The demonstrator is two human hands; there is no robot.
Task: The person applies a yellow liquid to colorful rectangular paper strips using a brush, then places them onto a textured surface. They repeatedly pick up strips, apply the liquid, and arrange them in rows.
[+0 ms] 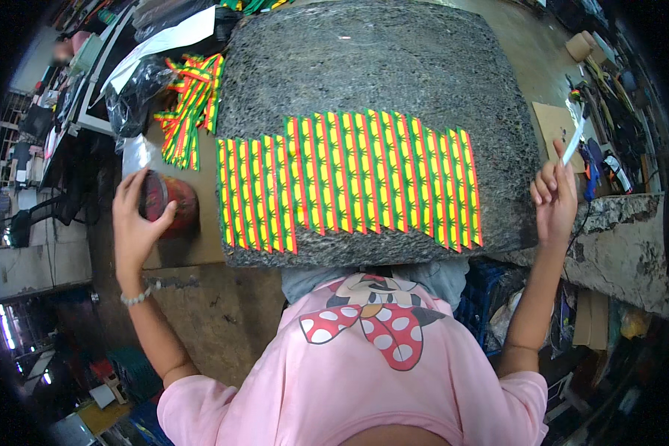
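On a dark grey, speckled slab (pixel 372 67) lie many narrow strips (pixel 349 175), side by side in rows. They are striped red, yellow and green with dark leaf shapes. My left hand (pixel 135 223) is at the left, its thumb and fingers curved around a dark red can (pixel 183 208) beside the slab. The can's contents are hard to make out. Out to the right, past the slab's edge, my right hand (pixel 556 201) is raised. Its fingers pinch a slim white stick-like tool (pixel 573 141) that points up and away; its exact kind is unclear.
A loose heap of similar strips (pixel 192 104) sits left of the slab, near crumpled clear plastic (pixel 130 100) and a white sheet (pixel 160 46). At the right are brown card (pixel 554 126), a tan roll (pixel 580 46) and assorted tools. A rough ledge (pixel 617 253) lies below them.
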